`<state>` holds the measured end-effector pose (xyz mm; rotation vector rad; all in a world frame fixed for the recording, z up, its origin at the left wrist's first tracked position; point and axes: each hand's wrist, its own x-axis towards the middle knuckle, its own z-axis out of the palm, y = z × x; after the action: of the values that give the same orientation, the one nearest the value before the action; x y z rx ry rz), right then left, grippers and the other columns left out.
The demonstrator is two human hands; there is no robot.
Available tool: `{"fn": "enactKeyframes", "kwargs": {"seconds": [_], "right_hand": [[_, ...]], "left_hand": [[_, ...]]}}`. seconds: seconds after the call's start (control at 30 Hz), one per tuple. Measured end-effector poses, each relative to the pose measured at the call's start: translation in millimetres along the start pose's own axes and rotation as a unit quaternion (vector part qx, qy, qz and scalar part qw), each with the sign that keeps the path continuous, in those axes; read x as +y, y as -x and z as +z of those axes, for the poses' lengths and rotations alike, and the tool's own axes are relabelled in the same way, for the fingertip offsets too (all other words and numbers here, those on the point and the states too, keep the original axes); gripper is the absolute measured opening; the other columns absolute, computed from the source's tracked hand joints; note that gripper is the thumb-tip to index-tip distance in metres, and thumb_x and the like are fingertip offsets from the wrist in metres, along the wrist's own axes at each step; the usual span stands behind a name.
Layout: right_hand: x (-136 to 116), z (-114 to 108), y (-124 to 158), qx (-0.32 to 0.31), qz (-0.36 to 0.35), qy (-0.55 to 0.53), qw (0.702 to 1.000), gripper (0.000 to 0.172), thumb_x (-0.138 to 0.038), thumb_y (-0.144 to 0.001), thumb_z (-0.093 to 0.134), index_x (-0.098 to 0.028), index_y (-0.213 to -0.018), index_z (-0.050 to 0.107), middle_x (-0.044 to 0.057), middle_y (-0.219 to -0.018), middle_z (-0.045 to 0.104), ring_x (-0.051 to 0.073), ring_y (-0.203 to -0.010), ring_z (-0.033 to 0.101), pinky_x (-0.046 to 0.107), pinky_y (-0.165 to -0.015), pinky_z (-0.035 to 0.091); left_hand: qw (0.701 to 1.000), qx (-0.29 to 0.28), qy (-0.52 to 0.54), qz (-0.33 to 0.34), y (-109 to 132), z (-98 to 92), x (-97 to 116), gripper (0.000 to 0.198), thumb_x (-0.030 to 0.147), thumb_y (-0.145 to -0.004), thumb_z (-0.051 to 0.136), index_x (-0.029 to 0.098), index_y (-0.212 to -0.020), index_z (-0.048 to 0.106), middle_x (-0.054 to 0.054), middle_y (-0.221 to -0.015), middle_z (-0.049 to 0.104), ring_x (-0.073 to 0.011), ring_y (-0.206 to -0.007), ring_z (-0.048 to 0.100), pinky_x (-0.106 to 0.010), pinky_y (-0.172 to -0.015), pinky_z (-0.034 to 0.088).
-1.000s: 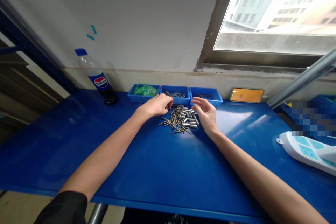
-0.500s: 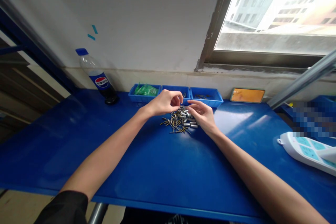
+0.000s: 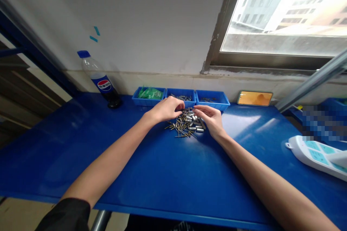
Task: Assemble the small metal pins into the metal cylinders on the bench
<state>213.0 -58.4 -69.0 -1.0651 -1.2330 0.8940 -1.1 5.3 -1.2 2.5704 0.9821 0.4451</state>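
Head view: slim brassy pins [image 3: 180, 127], silver cylinders [image 3: 200, 130]; left hand [image 3: 167, 109], right hand [image 3: 213, 119] half-curled; grip unclear

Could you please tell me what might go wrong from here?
The thin metal pins and silver-coloured cylinders lie in one pile with no divider, so they could get mixed. The left hand and right hand are right at that loose pile, so a nudge might scatter pieces across the blue table. The smartphone stands on its long edge by the wall, so a knock could perhaps topple it.
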Motion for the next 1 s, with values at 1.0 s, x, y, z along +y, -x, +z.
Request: {"fn": "enactKeyframes", "kwargs": {"seconds": [1.0], "right_hand": [[4, -3, -4, 0.046, -0.037, 0.029, 0.998, 0.034, -0.035, -0.081, 0.068, -0.023, -0.113, 0.069, 0.009, -0.117, 0.076, 0.021, -0.08, 0.072, 0.038, -0.074, 0.058]], "left_hand": [[0.998, -0.032, -0.048, 0.034, -1, -5.3, -11, 0.019, 0.012, -0.081, 0.061, 0.015, -0.091, 0.077, -0.007, -0.087, 0.076, -0.0166, -0.075, 0.066, -0.025, -0.069, 0.046]]}}
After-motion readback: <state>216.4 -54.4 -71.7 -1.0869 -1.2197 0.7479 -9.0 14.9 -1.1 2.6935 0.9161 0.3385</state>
